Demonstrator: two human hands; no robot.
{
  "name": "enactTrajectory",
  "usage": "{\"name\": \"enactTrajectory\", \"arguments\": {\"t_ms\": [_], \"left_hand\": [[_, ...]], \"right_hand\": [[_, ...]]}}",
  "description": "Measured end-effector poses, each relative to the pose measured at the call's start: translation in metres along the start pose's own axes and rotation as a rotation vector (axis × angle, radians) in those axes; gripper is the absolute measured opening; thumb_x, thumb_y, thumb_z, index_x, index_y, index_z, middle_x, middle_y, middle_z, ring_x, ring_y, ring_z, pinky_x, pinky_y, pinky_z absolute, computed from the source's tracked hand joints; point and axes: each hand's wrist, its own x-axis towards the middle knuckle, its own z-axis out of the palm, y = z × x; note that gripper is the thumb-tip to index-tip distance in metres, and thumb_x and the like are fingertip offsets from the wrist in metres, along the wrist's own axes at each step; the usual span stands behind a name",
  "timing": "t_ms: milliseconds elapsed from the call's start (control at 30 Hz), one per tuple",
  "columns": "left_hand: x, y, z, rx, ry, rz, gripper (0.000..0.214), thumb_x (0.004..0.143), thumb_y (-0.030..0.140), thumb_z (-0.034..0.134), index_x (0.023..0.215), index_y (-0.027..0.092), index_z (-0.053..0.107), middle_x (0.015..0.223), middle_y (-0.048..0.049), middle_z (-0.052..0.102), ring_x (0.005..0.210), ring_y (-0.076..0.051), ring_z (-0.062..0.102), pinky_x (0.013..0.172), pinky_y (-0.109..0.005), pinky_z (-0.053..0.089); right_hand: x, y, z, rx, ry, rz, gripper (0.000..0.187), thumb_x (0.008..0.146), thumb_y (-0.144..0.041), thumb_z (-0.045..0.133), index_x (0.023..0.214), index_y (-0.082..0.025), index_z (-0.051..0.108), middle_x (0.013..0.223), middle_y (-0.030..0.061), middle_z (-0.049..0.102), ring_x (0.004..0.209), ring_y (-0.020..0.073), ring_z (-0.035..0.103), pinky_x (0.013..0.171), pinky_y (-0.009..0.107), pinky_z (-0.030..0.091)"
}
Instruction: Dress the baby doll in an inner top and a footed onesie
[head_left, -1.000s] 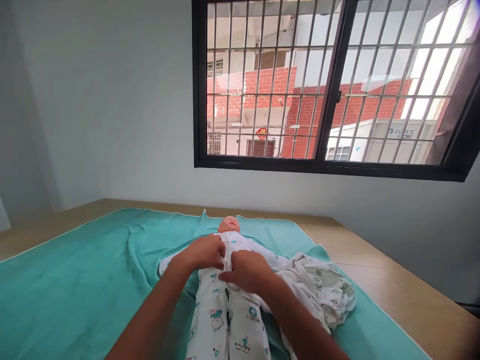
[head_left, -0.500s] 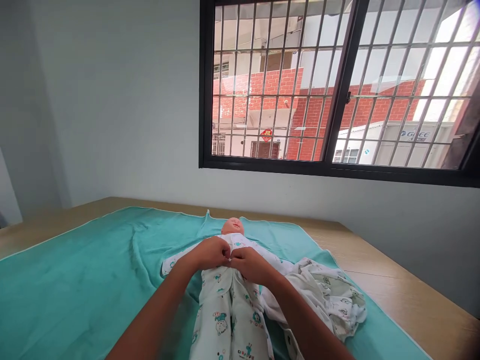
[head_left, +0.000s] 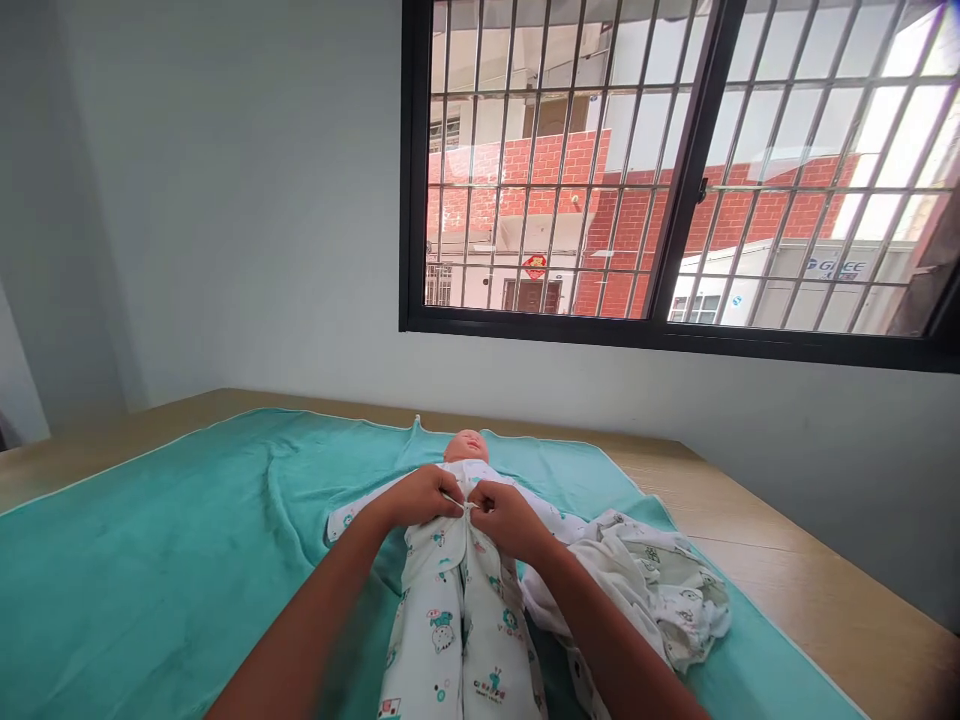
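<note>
A baby doll [head_left: 466, 446] lies on its back on a teal blanket [head_left: 165, 530], dressed in a white printed romper [head_left: 457, 610]. My left hand [head_left: 424, 497] and my right hand [head_left: 506, 518] rest side by side on the doll's chest. Both are closed, pinching the two front edges of the romper where they meet at the middle. The doll's head shows just beyond my knuckles, its legs stretch toward me.
A crumpled white printed garment [head_left: 652, 590] lies on the blanket right of the doll. The blanket covers a wooden tabletop [head_left: 787, 560] set against a grey wall. A barred window [head_left: 675, 170] is above.
Both hands have moved up the doll from its waist to its chest, drawing together on the romper's front. The view has shifted slightly.
</note>
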Motion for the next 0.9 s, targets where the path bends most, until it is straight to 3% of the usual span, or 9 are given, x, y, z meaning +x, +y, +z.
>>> {"name": "enactTrajectory", "arguments": {"t_ms": [200, 367, 433, 500, 600, 733, 800, 867, 900], "left_hand": [[0.0, -0.004, 0.0, -0.068, -0.039, 0.08, 0.018, 0.067, 0.031, 0.065, 0.077, 0.018, 0.072, 0.081, 0.002, 0.067, 0.076, -0.014, 0.054, 0.069, -0.022, 0.04], [-0.002, -0.001, -0.003, -0.101, -0.149, 0.094, 0.025, 0.067, 0.041, 0.07, 0.081, 0.02, 0.071, 0.081, 0.0023, 0.063, 0.07, -0.012, 0.05, 0.062, -0.022, 0.038], [-0.003, -0.005, -0.006, -0.012, -0.15, 0.035, 0.038, 0.075, 0.055, 0.06, 0.074, 0.019, 0.068, 0.071, 0.0015, 0.06, 0.063, -0.012, 0.048, 0.056, -0.023, 0.035], [-0.003, -0.013, -0.01, 0.194, -0.035, -0.115, 0.056, 0.082, 0.066, 0.042, 0.066, 0.018, 0.064, 0.064, -0.0009, 0.058, 0.058, -0.013, 0.047, 0.052, -0.025, 0.032], [-0.005, -0.031, -0.017, 0.576, 0.201, -0.382, 0.052, 0.086, 0.059, 0.04, 0.067, 0.017, 0.063, 0.073, -0.0074, 0.065, 0.067, -0.019, 0.058, 0.059, -0.028, 0.037], [-0.006, -0.049, -0.019, 0.676, 0.269, -0.502, 0.034, 0.084, 0.046, 0.051, 0.083, 0.016, 0.067, 0.09, -0.014, 0.069, 0.086, -0.028, 0.064, 0.071, -0.035, 0.044], [-0.001, -0.053, -0.013, 0.669, 0.338, -0.474, 0.038, 0.087, 0.047, 0.047, 0.098, 0.017, 0.065, 0.106, -0.0158, 0.066, 0.099, -0.03, 0.061, 0.078, -0.039, 0.045], [0.005, -0.055, -0.003, 0.631, 0.388, -0.392, 0.039, 0.086, 0.048, 0.048, 0.11, 0.02, 0.06, 0.119, -0.0142, 0.06, 0.11, -0.029, 0.057, 0.083, -0.039, 0.044], [0.008, -0.058, 0.002, 0.606, 0.397, -0.352, 0.038, 0.087, 0.047, 0.049, 0.113, 0.022, 0.058, 0.121, -0.0125, 0.059, 0.111, -0.028, 0.056, 0.084, -0.038, 0.043]], "right_hand": [[0.001, 0.005, 0.01, -0.069, 0.069, -0.038, 0.01, 0.066, -0.018, 0.05, 0.061, -0.019, 0.041, 0.062, -0.0055, 0.044, 0.062, 0.0103, 0.036, 0.057, 0.023, 0.027], [0.01, 0.014, 0.014, 0.103, 0.132, 0.108, 0.013, 0.069, -0.024, 0.048, 0.06, -0.019, 0.04, 0.06, -0.005, 0.043, 0.061, 0.0107, 0.037, 0.057, 0.023, 0.028], [0.014, 0.02, 0.006, 0.198, 0.113, 0.19, 0.016, 0.069, -0.026, 0.049, 0.059, -0.019, 0.038, 0.059, -0.0056, 0.041, 0.059, 0.0103, 0.037, 0.056, 0.023, 0.029], [0.014, 0.03, -0.012, 0.196, 0.006, 0.267, 0.016, 0.067, -0.024, 0.051, 0.059, -0.019, 0.039, 0.057, -0.0063, 0.039, 0.056, 0.0097, 0.036, 0.054, 0.023, 0.028], [0.004, 0.048, -0.054, -0.172, -0.188, 0.374, 0.016, 0.065, -0.017, 0.054, 0.055, -0.018, 0.042, 0.055, -0.0045, 0.042, 0.055, 0.0109, 0.039, 0.054, 0.025, 0.025], [-0.013, 0.048, -0.095, -0.762, -0.055, 0.565, 0.007, 0.072, -0.011, 0.053, 0.072, -0.016, 0.058, 0.084, 0.0095, 0.061, 0.076, 0.0214, 0.056, 0.06, 0.029, 0.032], [-0.012, 0.03, -0.091, -0.758, 0.085, 0.435, 0.017, 0.079, -0.012, 0.049, 0.09, -0.016, 0.061, 0.104, 0.0136, 0.061, 0.091, 0.0237, 0.057, 0.066, 0.03, 0.037], [-0.002, 0.006, -0.066, -0.586, 0.16, 0.186, 0.023, 0.085, -0.018, 0.046, 0.103, -0.019, 0.061, 0.113, 0.0108, 0.06, 0.102, 0.0212, 0.056, 0.075, 0.029, 0.039], [0.007, -0.005, -0.049, -0.478, 0.126, 0.077, 0.025, 0.087, -0.022, 0.046, 0.107, -0.021, 0.061, 0.114, 0.0081, 0.061, 0.102, 0.0193, 0.057, 0.078, 0.028, 0.04]]}}
